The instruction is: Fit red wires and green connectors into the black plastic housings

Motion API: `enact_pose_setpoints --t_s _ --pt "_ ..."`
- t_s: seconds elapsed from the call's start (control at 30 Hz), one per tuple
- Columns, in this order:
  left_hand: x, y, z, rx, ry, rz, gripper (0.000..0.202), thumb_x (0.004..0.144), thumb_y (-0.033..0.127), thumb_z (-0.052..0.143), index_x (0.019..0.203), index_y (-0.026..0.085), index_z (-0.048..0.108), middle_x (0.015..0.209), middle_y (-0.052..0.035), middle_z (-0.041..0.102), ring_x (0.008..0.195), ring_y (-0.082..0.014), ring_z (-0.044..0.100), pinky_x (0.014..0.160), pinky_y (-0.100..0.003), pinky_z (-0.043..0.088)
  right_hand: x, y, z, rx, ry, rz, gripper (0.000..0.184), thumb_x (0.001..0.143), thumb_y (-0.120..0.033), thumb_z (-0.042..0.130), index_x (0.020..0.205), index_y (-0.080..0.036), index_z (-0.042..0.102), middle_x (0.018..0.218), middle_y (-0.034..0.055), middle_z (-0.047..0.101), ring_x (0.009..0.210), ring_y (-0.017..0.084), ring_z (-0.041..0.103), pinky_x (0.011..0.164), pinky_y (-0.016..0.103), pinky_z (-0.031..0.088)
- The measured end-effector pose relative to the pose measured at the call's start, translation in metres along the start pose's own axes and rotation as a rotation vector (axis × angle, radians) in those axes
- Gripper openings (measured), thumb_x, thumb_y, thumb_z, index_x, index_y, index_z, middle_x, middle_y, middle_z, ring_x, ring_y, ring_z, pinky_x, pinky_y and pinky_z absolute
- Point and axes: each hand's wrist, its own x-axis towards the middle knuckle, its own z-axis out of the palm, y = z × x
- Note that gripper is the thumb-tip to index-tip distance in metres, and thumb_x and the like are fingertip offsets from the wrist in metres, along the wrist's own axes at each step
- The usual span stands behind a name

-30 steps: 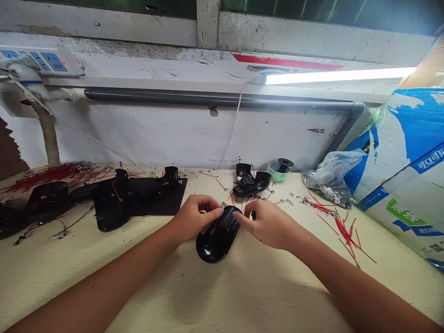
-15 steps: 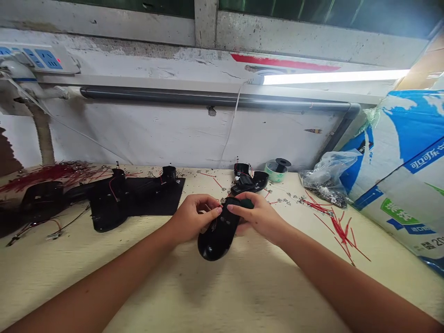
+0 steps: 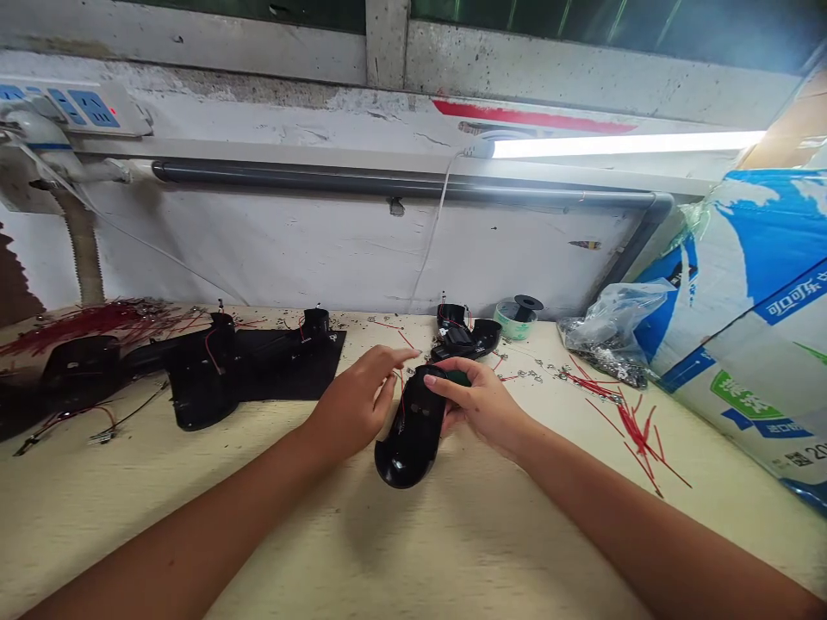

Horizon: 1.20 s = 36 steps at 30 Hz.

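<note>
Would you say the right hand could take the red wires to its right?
Probably not now: the right hand is occupied gripping the black shell, though the red wires lie uncovered.

L hand [image 3: 352, 400] & R hand [image 3: 488, 400] both bare, fingers [image 3: 391, 355] slim. L forearm [image 3: 220, 517] & R forearm [image 3: 620, 504] bare too; L one w/ a tiny spot [image 3: 171, 562].

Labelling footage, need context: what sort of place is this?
Probably a small electronics-assembly workbench: black plastic shells with wiring, scattered red wires and a power strip behind.
</note>
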Motion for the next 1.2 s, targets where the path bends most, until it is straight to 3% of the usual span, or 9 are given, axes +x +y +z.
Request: enact_pose_setpoints --t_s 0.1,0.2,0.3,0.47,0.7,0.83,0.97,1.07,1.2 --pt "0.0 -0.003 0.0 0.158 -0.031 0.13 0.042 0.095 0.016 0.039 0.126 0.034 0.061 0.124 -0.0025 0.061 0.109 -0.0127 0.061 0.092 -0.028 0.051 -0.001 -0.001 0.0 -0.009 0.001 -0.003 0.047 0.071 -0.038 0.084 0.103 -0.017 0.057 0.067 0.0024 0.068 0.049 0.018 0.063 0.043 0.031 0.056" --pt "0.001 -0.004 -0.001 0.228 0.0 0.192 0.039 0.095 0.016 0.041 0.122 0.031 0.065 0.122 -0.0024 0.065 0.11 -0.0139 0.061 0.093 -0.029 0.051 -0.001 -0.001 0.001 -0.015 0.008 0.011 0.046 0.073 -0.037 0.083 0.105 -0.017 0.056 0.065 0.0024 0.068 0.049 0.019 0.063 0.043 0.031 0.056" --pt "0.001 -0.001 -0.003 0.238 0.008 0.199 0.046 0.092 0.012 0.043 0.132 0.031 0.057 0.115 -0.0024 0.068 0.107 -0.0142 0.061 0.094 -0.031 0.05 -0.001 -0.001 0.001 -0.012 0.011 0.023 0.045 0.074 -0.035 0.082 0.107 -0.017 0.055 0.066 0.0038 0.069 0.05 0.02 0.064 0.044 0.032 0.056" --pt "0.0 0.004 -0.004 0.218 0.01 0.112 0.063 0.082 0.003 0.044 0.137 0.032 0.046 0.103 0.0018 0.07 0.102 -0.0144 0.061 0.102 -0.037 0.043 -0.001 -0.002 0.0 -0.021 0.012 0.011 0.045 0.075 -0.036 0.081 0.106 -0.017 0.056 0.067 0.004 0.069 0.05 0.02 0.065 0.044 0.032 0.057" --pt "0.0 0.008 -0.006 0.159 -0.033 -0.029 0.048 0.088 0.018 0.044 0.135 0.031 0.047 0.089 0.002 0.071 0.1 -0.0184 0.059 0.105 -0.042 0.037 0.003 -0.001 -0.004 0.017 0.051 -0.013 0.043 0.072 -0.035 0.083 0.103 -0.017 0.058 0.066 0.0041 0.069 0.048 0.019 0.063 0.042 0.032 0.055" --pt "0.002 0.008 -0.007 0.001 -0.085 -0.186 0.041 0.093 0.036 0.045 0.133 0.031 0.049 0.088 0.0001 0.072 0.096 -0.0182 0.063 0.093 -0.034 0.045 0.005 -0.003 -0.006 0.05 0.088 -0.037 0.037 0.071 -0.031 0.082 0.098 -0.018 0.061 0.07 0.0042 0.07 0.05 0.018 0.063 0.042 0.029 0.054" --pt "0.003 0.006 -0.007 -0.12 -0.155 -0.257 0.034 0.091 0.041 0.05 0.122 0.029 0.059 0.086 0.0003 0.071 0.08 -0.0136 0.066 0.075 -0.025 0.049 0.006 -0.005 -0.007 0.088 0.112 -0.054 0.035 0.07 -0.029 0.082 0.096 -0.018 0.061 0.073 0.0046 0.071 0.053 0.019 0.065 0.041 0.029 0.053" --pt "0.004 0.004 -0.006 -0.118 -0.136 -0.214 0.035 0.09 0.037 0.054 0.125 0.032 0.057 0.091 0.0014 0.071 0.085 -0.0124 0.066 0.078 -0.024 0.05 0.005 -0.005 -0.007 0.065 0.109 -0.048 0.036 0.07 -0.03 0.082 0.097 -0.018 0.061 0.073 0.0056 0.072 0.053 0.02 0.065 0.04 0.029 0.052" --pt "0.004 0.0 -0.005 -0.052 -0.057 -0.041 0.035 0.088 0.029 0.061 0.122 0.033 0.062 0.107 -0.0006 0.069 0.101 -0.0134 0.064 0.094 -0.029 0.05 0.002 -0.004 -0.007 0.013 0.082 -0.033 0.038 0.072 -0.032 0.081 0.101 -0.018 0.061 0.067 0.0032 0.069 0.047 0.018 0.062 0.041 0.03 0.053"
